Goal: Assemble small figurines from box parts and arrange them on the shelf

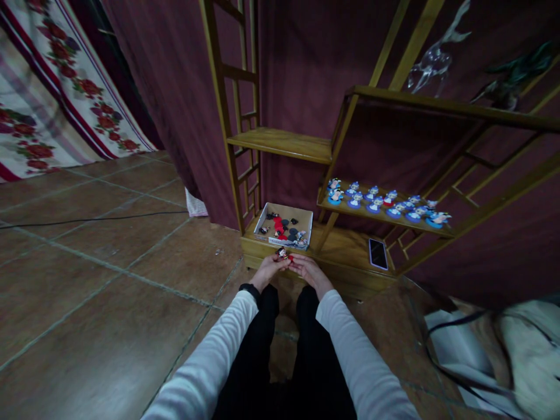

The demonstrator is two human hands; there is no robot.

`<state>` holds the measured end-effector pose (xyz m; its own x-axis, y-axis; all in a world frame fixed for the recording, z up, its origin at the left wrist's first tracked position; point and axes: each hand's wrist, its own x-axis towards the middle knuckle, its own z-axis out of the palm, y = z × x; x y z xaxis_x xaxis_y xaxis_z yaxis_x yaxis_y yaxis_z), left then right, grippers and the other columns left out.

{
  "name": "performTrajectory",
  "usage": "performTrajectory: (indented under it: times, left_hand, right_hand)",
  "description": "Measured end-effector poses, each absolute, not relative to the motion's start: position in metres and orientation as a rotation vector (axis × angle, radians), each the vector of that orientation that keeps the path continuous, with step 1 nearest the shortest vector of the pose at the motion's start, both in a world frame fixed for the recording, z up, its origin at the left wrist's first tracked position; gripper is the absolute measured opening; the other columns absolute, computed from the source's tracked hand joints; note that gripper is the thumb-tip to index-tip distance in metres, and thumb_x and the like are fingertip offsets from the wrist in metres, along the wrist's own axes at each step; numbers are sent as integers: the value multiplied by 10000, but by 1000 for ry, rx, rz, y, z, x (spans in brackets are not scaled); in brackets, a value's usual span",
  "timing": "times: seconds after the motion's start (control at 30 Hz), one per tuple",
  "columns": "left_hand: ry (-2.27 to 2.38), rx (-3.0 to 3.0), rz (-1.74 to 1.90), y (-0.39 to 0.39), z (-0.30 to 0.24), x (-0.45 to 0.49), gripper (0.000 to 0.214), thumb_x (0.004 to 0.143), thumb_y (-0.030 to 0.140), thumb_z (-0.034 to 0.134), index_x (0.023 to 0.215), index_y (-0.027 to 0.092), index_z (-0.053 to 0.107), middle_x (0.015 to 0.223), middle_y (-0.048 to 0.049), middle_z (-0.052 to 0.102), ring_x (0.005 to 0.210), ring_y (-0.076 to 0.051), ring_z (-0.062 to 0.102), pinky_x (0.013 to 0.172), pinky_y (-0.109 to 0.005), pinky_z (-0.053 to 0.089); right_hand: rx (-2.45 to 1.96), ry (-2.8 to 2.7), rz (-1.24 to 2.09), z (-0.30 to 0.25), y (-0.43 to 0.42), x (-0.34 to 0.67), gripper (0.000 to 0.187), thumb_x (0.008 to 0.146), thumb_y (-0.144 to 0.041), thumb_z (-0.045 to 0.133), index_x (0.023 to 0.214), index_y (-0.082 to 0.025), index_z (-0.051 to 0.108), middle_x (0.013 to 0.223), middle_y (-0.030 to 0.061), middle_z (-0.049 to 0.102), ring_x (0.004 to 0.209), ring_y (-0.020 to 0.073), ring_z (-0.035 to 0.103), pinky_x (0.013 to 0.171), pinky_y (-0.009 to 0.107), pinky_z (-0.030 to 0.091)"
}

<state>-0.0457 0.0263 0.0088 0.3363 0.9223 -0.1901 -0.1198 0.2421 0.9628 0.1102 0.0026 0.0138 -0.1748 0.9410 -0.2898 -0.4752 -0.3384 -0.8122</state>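
A small figurine (282,252) with a dark head and a red part is held in front of the cardboard box. My left hand (270,269) has its fingers closed on the figurine from the left. From the right, the fingers of my right hand (305,267) close on its red end. Just beyond both hands, the shallow open box (301,214) rests on the lowest shelf. Several small black figures and red and dark pieces lie loose in it.
Several blue-and-white figurines (375,204) stand in rows on the middle shelf (326,201), one with a red base. A phone (378,254) lies on the lowest shelf. A glass ornament (431,61) stands higher up. Bags (529,344) sit on the floor at right; a cable (96,219) crosses it at left.
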Motion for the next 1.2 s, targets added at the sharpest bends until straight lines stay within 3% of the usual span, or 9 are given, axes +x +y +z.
performTrajectory:
  times: [0.17,0.33,0.5,0.67,0.77,0.97,1.2]
  left_hand:
    - [847,923,850,26,10,-48,292,629,307,718,813,92,650,744,-66,657,640,-90,584,617,-203,453]
    - [815,812,759,26,16,-51,283,680,331,679,845,102,655,773,-82,675,669,-106,607,656,-215,485]
    - [775,741,680,27,18,-51,401,723,466,587,873,100,648,784,-111,676,675,-127,621,633,-221,494]
    - [856,787,682,27,14,-51,451,706,530,560,784,93,640,696,-97,652,600,-117,604,545,-206,467]
    - [992,860,863,27,13,-51,396,659,489,627,758,106,622,618,-45,618,509,-88,558,457,-182,408]
    - [1027,962,1005,27,13,-44,355,552,324,738,814,110,630,654,-34,640,526,-87,559,485,-188,405]
    - [997,914,1013,29,5,-40,266,596,204,694,829,98,618,579,-23,628,470,-82,548,467,-187,405]
  right_hand:
    - [-986,-762,1705,12,4,108,289,597,-103,643,875,-181,622,722,-3,662,718,134,627,775,303,478]
    - [-968,-814,1599,11,5,105,249,591,-180,691,820,-179,592,748,-15,635,670,99,601,706,249,472]
    - [-965,-835,1544,9,6,104,262,584,-252,714,793,-177,576,690,-31,602,563,74,556,597,217,456]
    - [-968,-781,1508,5,7,108,258,586,-301,715,769,-166,593,614,-28,587,526,69,526,540,196,437]
    - [-1007,-707,1500,3,8,112,275,568,-311,729,755,-153,604,588,-22,586,521,70,525,527,192,435]
    - [-1026,-675,1566,4,8,113,298,537,-285,746,761,-151,601,569,-19,588,514,79,531,524,202,439]
    - [-1090,-773,1508,4,8,109,395,561,-280,703,923,-198,569,575,-52,577,448,60,478,421,171,334]
